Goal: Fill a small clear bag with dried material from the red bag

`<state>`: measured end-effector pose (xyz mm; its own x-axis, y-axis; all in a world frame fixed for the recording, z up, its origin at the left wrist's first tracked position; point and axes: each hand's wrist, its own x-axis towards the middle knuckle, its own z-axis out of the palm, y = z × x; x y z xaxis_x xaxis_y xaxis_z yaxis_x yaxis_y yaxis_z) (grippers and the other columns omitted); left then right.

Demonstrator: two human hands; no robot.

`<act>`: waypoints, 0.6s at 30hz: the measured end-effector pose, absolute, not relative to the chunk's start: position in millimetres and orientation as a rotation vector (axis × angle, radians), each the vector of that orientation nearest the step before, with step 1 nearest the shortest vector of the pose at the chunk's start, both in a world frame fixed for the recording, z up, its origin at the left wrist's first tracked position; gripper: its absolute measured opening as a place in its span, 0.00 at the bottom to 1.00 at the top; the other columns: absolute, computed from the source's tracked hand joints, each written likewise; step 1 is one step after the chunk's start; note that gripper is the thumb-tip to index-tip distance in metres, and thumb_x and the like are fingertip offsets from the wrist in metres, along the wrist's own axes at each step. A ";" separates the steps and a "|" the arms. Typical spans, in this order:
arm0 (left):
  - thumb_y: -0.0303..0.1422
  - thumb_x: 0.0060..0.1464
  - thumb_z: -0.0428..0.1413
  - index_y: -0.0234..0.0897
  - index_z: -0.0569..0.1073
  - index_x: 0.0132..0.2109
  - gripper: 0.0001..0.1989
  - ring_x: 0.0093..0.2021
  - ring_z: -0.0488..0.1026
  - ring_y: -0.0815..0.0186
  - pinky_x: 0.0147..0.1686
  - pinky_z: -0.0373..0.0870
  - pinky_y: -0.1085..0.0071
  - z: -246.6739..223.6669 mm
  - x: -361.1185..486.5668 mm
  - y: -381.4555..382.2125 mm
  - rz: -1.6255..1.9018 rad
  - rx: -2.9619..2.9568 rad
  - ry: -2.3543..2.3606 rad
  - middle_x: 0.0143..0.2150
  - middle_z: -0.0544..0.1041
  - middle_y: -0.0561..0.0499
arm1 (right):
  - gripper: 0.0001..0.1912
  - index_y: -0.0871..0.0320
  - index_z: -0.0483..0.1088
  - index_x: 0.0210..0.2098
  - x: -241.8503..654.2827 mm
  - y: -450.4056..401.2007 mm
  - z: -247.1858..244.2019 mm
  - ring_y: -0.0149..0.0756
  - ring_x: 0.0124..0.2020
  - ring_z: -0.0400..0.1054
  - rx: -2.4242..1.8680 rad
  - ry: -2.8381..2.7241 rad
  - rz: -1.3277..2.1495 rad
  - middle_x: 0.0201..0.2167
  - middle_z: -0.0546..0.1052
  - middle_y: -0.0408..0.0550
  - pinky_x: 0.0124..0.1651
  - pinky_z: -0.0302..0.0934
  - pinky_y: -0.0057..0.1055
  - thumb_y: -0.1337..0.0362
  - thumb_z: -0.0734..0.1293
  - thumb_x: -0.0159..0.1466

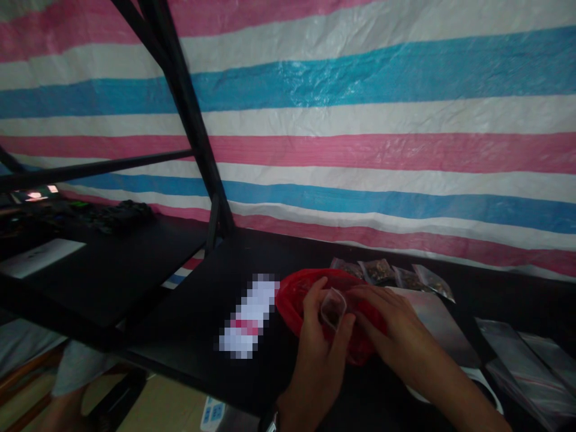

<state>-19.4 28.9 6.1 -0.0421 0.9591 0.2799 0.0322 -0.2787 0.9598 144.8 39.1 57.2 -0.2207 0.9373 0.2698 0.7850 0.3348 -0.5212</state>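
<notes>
My left hand (320,339) is closed round a small clear zip bag (333,307), its mouth open toward me and something dark inside. The hand is over a red plastic bag (292,294), which lies spread open on the black table. From the right, my right hand (390,313) reaches over the same red bag, thumb and fingers drawn in toward the mouth of the small bag. What its fingertips hold is too dark to make out. Behind the red bag lie several filled clear zip bags (379,271).
Flat clear plastic bags (526,360) lie at the right. A silvery flat plate (438,318) is beside my right forearm. A blurred-out white item (254,309) lies left of the red bag. A black frame post (198,132) rises behind; another person's leg (72,384) shows lower left.
</notes>
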 end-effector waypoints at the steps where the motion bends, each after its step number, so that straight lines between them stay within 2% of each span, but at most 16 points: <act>1: 0.39 0.67 0.57 0.48 0.63 0.68 0.25 0.67 0.70 0.57 0.69 0.65 0.55 6.9 -19.0 31.7 1.381 1.431 1.105 0.68 0.71 0.45 | 0.16 0.52 0.76 0.55 147.7 39.1 57.7 0.48 0.60 0.71 -1.502 -2.037 0.355 0.58 0.79 0.51 0.65 0.59 0.51 0.66 0.63 0.70; 6: 0.35 0.69 0.54 0.47 0.66 0.66 0.21 0.69 0.67 0.58 0.71 0.62 0.53 7.5 -15.6 41.7 1.267 1.453 1.103 0.69 0.71 0.47 | 0.14 0.52 0.77 0.49 147.1 33.4 70.3 0.47 0.54 0.73 -1.426 -1.921 0.329 0.52 0.81 0.52 0.60 0.63 0.48 0.63 0.61 0.72; 10: 0.35 0.69 0.53 0.45 0.69 0.63 0.18 0.66 0.71 0.60 0.68 0.66 0.55 9.0 -13.3 43.8 1.298 1.438 1.146 0.66 0.74 0.47 | 0.14 0.52 0.76 0.47 136.7 27.5 79.5 0.44 0.53 0.73 -1.393 -1.911 0.372 0.51 0.80 0.51 0.59 0.63 0.44 0.64 0.59 0.73; 14: 0.36 0.68 0.54 0.43 0.69 0.64 0.19 0.65 0.73 0.58 0.66 0.68 0.55 12.1 -12.8 45.7 1.381 1.414 1.201 0.65 0.76 0.45 | 0.15 0.53 0.77 0.47 136.7 27.2 75.2 0.45 0.53 0.73 -1.548 -2.039 0.412 0.50 0.81 0.51 0.59 0.61 0.46 0.67 0.59 0.72; 18: 0.36 0.69 0.53 0.42 0.73 0.61 0.16 0.63 0.75 0.56 0.64 0.69 0.55 14.1 -13.3 48.3 1.359 1.420 1.244 0.62 0.78 0.44 | 0.17 0.54 0.78 0.47 146.4 26.9 64.8 0.50 0.50 0.74 -1.791 -2.226 0.356 0.46 0.82 0.53 0.55 0.61 0.50 0.69 0.58 0.72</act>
